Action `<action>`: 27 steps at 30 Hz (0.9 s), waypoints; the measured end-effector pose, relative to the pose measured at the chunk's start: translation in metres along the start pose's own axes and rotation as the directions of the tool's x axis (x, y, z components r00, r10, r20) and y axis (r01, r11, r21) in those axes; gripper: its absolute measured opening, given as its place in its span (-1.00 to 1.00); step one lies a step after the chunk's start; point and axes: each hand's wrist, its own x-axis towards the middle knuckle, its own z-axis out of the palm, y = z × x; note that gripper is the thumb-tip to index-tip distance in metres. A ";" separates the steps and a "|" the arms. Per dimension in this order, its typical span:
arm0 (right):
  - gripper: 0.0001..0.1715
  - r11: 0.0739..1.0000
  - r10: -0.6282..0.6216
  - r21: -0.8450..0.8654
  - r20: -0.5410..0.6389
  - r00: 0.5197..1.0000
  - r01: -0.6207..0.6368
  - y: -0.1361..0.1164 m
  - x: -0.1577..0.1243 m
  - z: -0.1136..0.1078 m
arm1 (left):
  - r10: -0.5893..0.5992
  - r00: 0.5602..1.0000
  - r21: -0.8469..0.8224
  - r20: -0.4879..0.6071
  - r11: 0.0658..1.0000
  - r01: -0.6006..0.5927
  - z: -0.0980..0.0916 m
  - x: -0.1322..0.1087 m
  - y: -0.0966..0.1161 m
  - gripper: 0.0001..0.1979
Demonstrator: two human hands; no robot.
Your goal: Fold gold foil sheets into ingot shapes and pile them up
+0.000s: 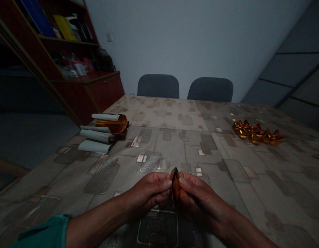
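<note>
Foil strip (175, 186), amber and folded narrow: is that what stands between the fingers?

Yes, upright and pinched from 2 sides. The left hand (146, 194) and the right hand (198, 199) are together, clamped on it just above the table (174, 151), right at the near edge of the view.

What does that table look like?

It has a grey-beige cover printed with rectangles, and both forearms reach out over it. A teal sleeve (43, 231) shows on the left arm.

Anything else lying near the hands?

Toward the right, well apart from them, sits a heap of crumpled gold foil pieces (257, 132). Toward the left lies a roll of amber foil (110, 124), with curled white paper sheets (94, 137) beside it.

And further off?

2 dark grey chairs (158, 86) stand at the far edge of the table. Off to the left, a red wooden shelf unit (105, 91) holds folders and a black bag (104, 60).
</note>
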 end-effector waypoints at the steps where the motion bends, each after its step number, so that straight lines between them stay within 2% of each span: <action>1: -0.74 1.000 0.003 0.000 0.012 1.000 -0.003 -0.001 0.000 0.000 | 0.004 1.000 0.010 0.006 1.000 -0.005 0.000 0.000 0.000 -0.64; 5: -0.73 1.000 0.012 0.014 0.051 0.999 -0.013 -0.004 0.000 -0.001 | 0.002 0.999 -0.010 0.037 1.000 -0.002 -0.001 0.000 -0.001 -0.65; 15: -0.58 0.997 0.052 -0.061 -0.001 0.999 -0.052 -0.013 -0.001 -0.001 | -0.052 0.997 -0.027 0.050 0.998 0.053 -0.005 -0.002 -0.004 -0.66; 20: -0.57 0.988 -0.023 -0.156 -0.084 0.996 0.010 -0.013 -0.002 0.000 | -0.076 0.997 -0.024 -0.010 0.997 0.076 -0.004 -0.002 -0.005 -0.62; 25: -0.56 0.931 -0.202 -0.334 -0.136 0.970 0.147 -0.006 0.002 0.000 | -0.067 0.997 -0.003 -0.038 0.998 0.067 -0.003 -0.001 -0.005 -0.63; 27: -0.56 0.917 -0.228 -0.366 -0.156 0.961 0.158 -0.006 0.003 -0.001 | -0.067 0.996 0.003 -0.052 0.998 0.068 -0.003 -0.001 -0.004 -0.63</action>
